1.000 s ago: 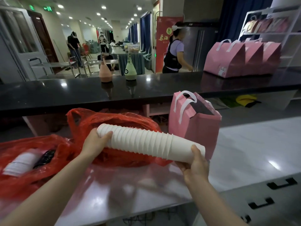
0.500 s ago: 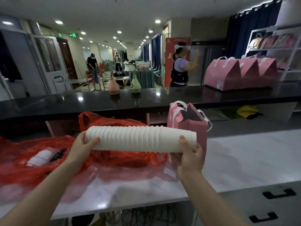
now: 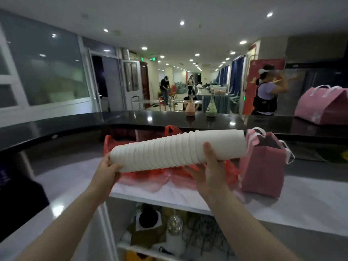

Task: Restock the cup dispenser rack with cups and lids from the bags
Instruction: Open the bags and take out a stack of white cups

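— What lies beyond the hands?

— A glossy black counter point(image 3: 131, 119) curves behind them, and under them runs a pale, smooth white counter point(image 3: 310, 196). Past the left hand point(image 3: 106, 171) a crinkled red plastic bag point(image 3: 169, 175) sags on that white surface; just right of the right hand point(image 3: 211, 176) stands a matte pink paper bag point(image 3: 263, 170) with white ribbon handles.

— And the cups?

— A long stack of white paper cups point(image 3: 178, 149), ribbed by its nested rims, is held crosswise above the red bag, tilted up toward the right. The left hand cups the narrow base end, fingers wrapped under it. The right hand grips it from below past the middle, thumb up across the front; the wide open end juts beyond that hand toward the pink bag.

— Any writing?

— None readable on the cups or bags.
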The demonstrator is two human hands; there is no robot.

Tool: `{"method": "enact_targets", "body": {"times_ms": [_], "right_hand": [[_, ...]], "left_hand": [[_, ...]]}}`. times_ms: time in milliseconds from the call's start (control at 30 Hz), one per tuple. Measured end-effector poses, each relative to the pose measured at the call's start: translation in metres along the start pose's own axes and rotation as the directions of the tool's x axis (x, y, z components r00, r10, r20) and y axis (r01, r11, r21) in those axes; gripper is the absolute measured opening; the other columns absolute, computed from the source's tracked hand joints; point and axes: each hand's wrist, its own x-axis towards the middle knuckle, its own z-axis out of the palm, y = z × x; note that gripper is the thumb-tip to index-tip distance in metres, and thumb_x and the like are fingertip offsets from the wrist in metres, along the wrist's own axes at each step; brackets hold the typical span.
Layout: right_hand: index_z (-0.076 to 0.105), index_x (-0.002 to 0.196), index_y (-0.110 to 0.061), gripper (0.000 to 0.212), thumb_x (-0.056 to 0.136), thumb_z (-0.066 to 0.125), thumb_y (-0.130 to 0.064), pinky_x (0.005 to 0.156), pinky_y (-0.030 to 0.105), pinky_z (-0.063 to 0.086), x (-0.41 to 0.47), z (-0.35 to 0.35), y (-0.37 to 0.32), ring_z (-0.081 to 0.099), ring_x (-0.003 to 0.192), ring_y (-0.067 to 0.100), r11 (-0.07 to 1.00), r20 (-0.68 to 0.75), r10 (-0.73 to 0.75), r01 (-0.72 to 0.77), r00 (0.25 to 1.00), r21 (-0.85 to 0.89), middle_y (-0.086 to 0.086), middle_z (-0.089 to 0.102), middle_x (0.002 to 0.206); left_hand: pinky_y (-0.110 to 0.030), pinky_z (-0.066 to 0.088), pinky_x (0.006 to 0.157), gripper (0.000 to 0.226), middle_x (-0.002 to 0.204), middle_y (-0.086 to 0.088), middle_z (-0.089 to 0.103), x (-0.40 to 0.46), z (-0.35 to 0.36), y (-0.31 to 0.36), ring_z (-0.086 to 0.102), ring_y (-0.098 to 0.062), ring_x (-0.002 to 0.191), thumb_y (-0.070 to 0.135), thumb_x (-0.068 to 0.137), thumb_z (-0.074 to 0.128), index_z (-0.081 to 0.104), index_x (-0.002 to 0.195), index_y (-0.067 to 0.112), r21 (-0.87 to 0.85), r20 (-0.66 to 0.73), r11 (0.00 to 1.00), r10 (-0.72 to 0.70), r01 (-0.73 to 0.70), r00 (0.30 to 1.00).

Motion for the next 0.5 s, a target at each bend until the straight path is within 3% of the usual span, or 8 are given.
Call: {"method": "enact_targets", "body": {"times_ms": [100, 167, 233, 400, 500], "right_hand": [[0.048, 0.131, -0.021, 0.062, 0.076, 0.074, -0.015, 0.084, 0.063, 0.051, -0.035, 0.029, 0.024, 0.057, 0.118, 0.035, 0.997, 0.128, 0.073, -0.07, 0.989, -0.03, 0.016, 0.055, 0.131], [0.047, 0.131, -0.025, 0.071, 0.07, 0.08, -0.015, 0.082, 0.062, 0.051, -0.052, 0.049, 0.039, 0.057, 0.118, 0.034, 0.995, 0.19, 0.098, -0.097, 0.977, -0.014, 0.013, 0.056, 0.131], [0.046, 0.13, -0.029, 0.081, 0.059, 0.085, -0.017, 0.079, 0.063, 0.052, -0.069, 0.071, 0.055, 0.061, 0.114, 0.033, 0.992, 0.224, 0.117, -0.126, 0.968, 0.026, 0.01, 0.059, 0.127], [0.056, 0.116, -0.032, 0.077, 0.049, 0.093, -0.031, 0.079, 0.062, 0.053, -0.111, 0.131, 0.088, 0.061, 0.114, 0.029, 0.969, 0.303, 0.244, -0.248, 0.922, -0.026, 0.003, 0.063, 0.124], [0.052, 0.125, -0.024, 0.082, 0.053, 0.092, -0.028, 0.078, 0.055, 0.056, -0.13, 0.162, 0.097, 0.059, 0.116, 0.026, 0.956, 0.35, 0.286, -0.291, 0.892, -0.039, 0.005, 0.061, 0.125]], "left_hand": [[-0.036, 0.051, 0.081, 0.058, 0.108, -0.012, 0.06, -0.051, -0.049, 0.013, 0.058, -0.026, 0.094, -0.018, 0.079, 0.042, 0.048, 0.127, 0.015, 0.101, -0.098, 0.994, -0.021, 0.031, 0.995], [-0.044, 0.048, 0.089, 0.058, 0.108, -0.014, 0.062, -0.08, -0.083, 0.026, 0.058, -0.027, 0.096, -0.018, 0.077, 0.046, 0.053, 0.124, 0.015, 0.214, -0.205, 0.976, -0.004, 0.049, 0.979], [-0.038, 0.05, 0.082, 0.054, 0.105, -0.012, 0.066, -0.109, -0.116, 0.043, 0.06, -0.024, 0.091, -0.013, 0.078, 0.049, 0.058, 0.12, 0.02, 0.314, -0.286, 0.947, 0.032, 0.062, 0.958], [-0.025, 0.046, 0.074, 0.05, 0.097, 0.004, 0.066, -0.164, -0.187, 0.084, 0.06, -0.009, 0.088, -0.002, 0.082, 0.055, 0.059, 0.125, 0.023, 0.526, -0.483, 0.847, 0.227, 0.073, 0.846], [-0.021, 0.042, 0.064, 0.04, 0.091, -0.003, 0.065, -0.191, -0.212, 0.101, 0.057, -0.012, 0.078, -0.001, 0.081, 0.054, 0.063, 0.116, 0.015, 0.638, -0.542, 0.762, 0.341, 0.112, 0.768]]}}
